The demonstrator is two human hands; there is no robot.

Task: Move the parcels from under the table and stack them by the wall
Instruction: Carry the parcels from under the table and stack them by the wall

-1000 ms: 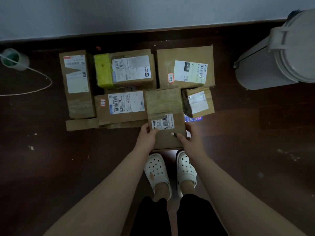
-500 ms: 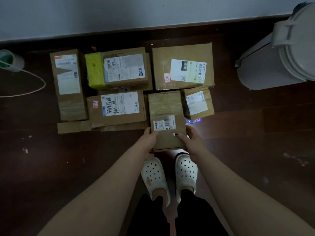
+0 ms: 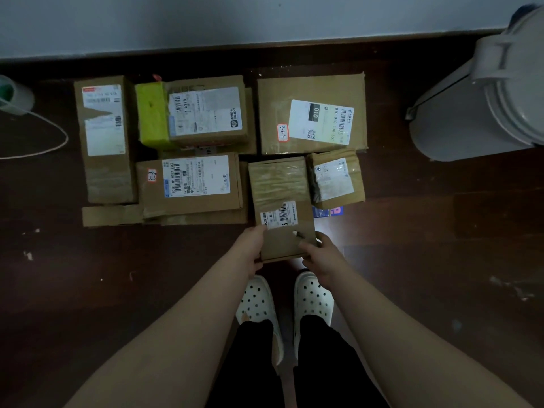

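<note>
A long brown cardboard parcel (image 3: 281, 189) with a barcode label lies in front of me among several labelled parcels by the wall (image 3: 265, 19). My left hand (image 3: 250, 245) grips its near left corner and my right hand (image 3: 319, 256) grips its near right corner. Behind it lies a large flat parcel (image 3: 312, 113). To the left lie a parcel with a white label (image 3: 191, 184), one with yellow tape (image 3: 191, 113) and a tall narrow one (image 3: 104, 139). A small parcel (image 3: 335, 179) touches the held one on the right.
A grey lidded bin (image 3: 482, 95) stands at the right. At the far left are a clear cup (image 3: 14, 95) and a thin cord (image 3: 44, 145) on the dark wooden floor (image 3: 412, 245). My feet in white perforated clogs (image 3: 259, 301) stand just behind the held parcel.
The held parcel has slid a little toward the wall, closing up against the large flat parcel. Both hands stay on its near corners.
</note>
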